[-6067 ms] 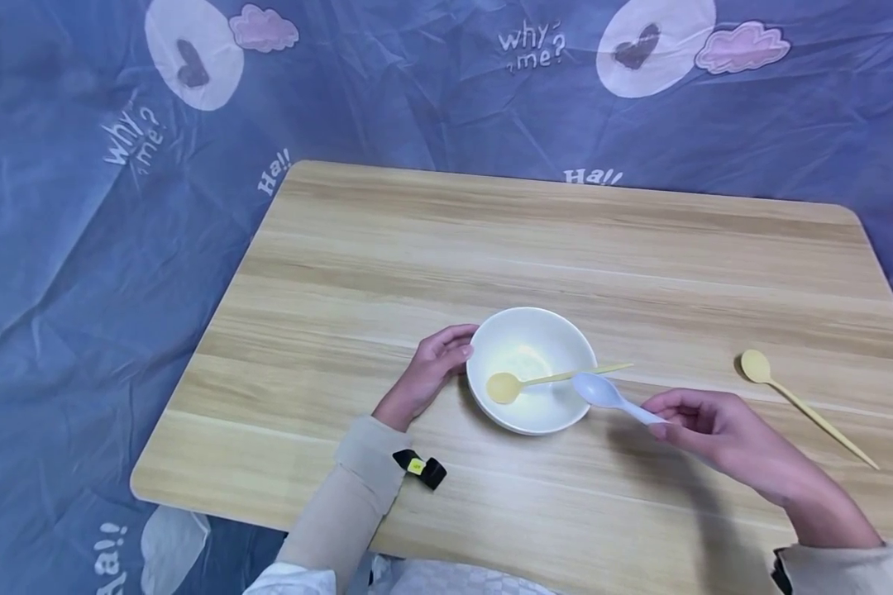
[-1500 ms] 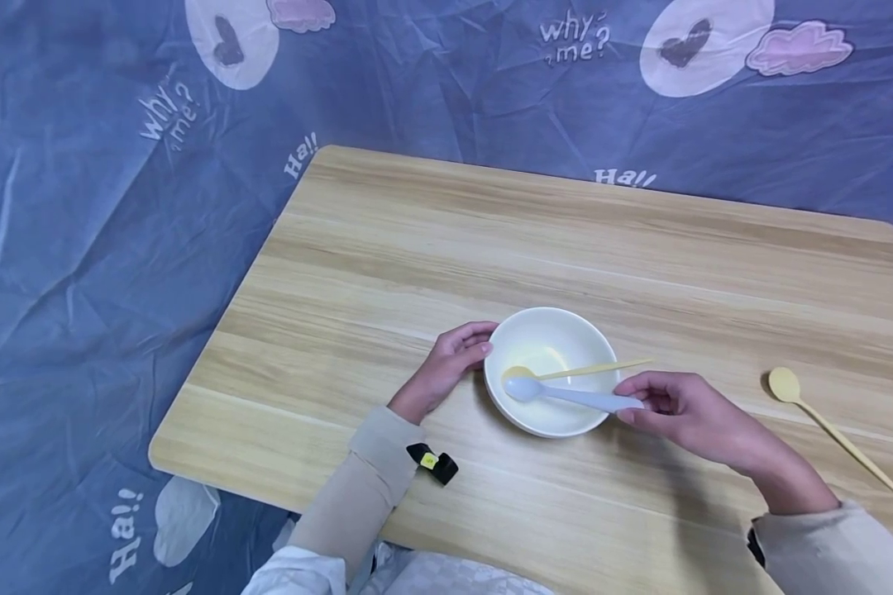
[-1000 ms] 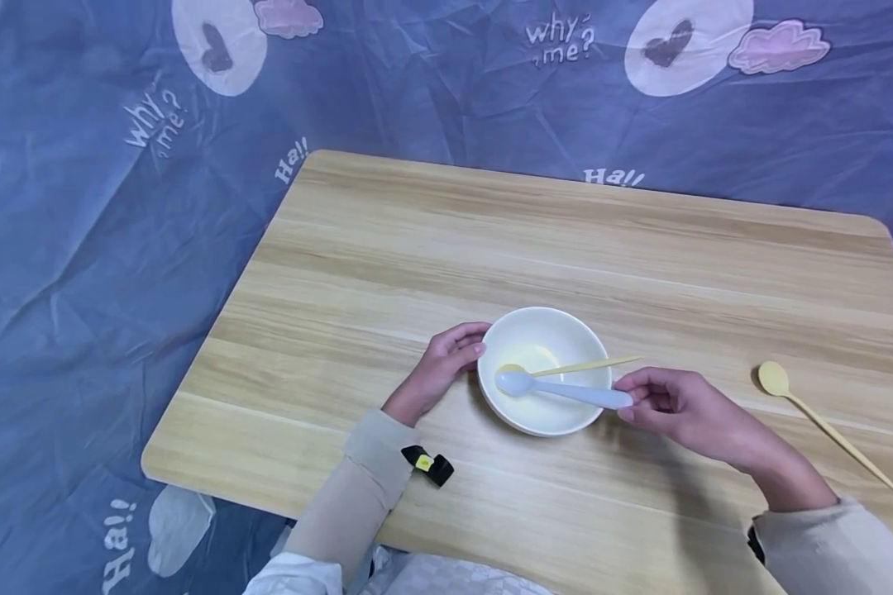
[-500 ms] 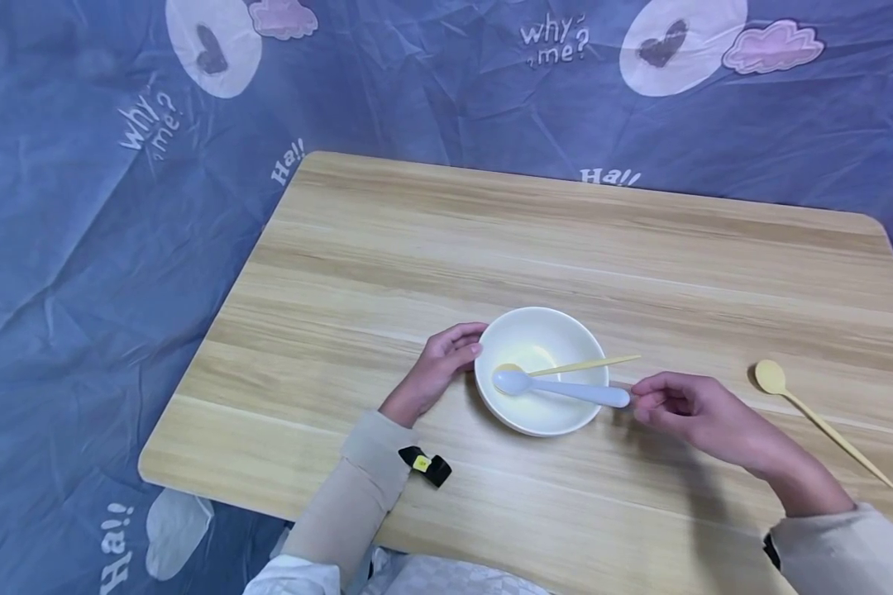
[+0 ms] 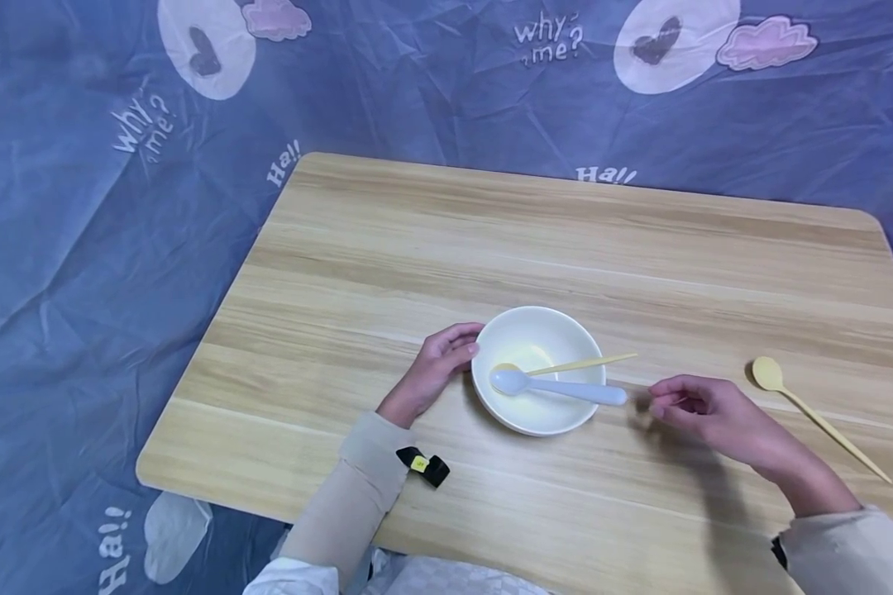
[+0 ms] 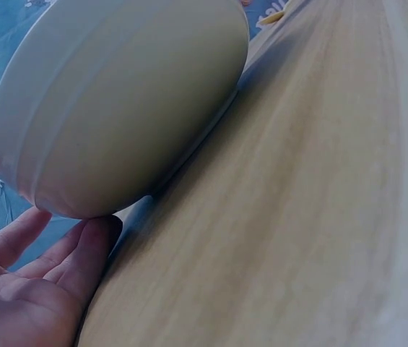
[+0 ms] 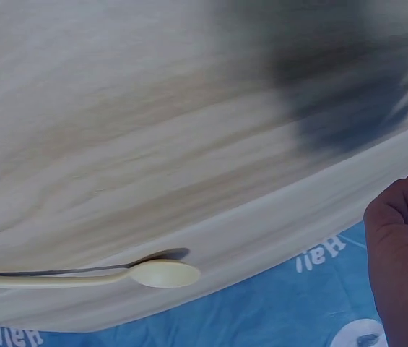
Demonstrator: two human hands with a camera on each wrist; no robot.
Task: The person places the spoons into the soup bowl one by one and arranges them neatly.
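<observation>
**Two spoons in the bowl, one on the table**

My left hand (image 5: 433, 369) rests against the left side of the white bowl (image 5: 537, 330), fingers loosely curved on its outer wall, steadying it without gripping. My right hand (image 5: 703, 409) hovers just right of the bowl, fingers loosely curled, holding nothing. The white spoon (image 5: 554, 386) lies in the bowl, its handle jutting over the rim toward that hand, beside a yellow spoon (image 5: 565, 366). Another yellow spoon (image 5: 811, 416) lies on the wooden table (image 5: 491, 240), to the right.
</observation>
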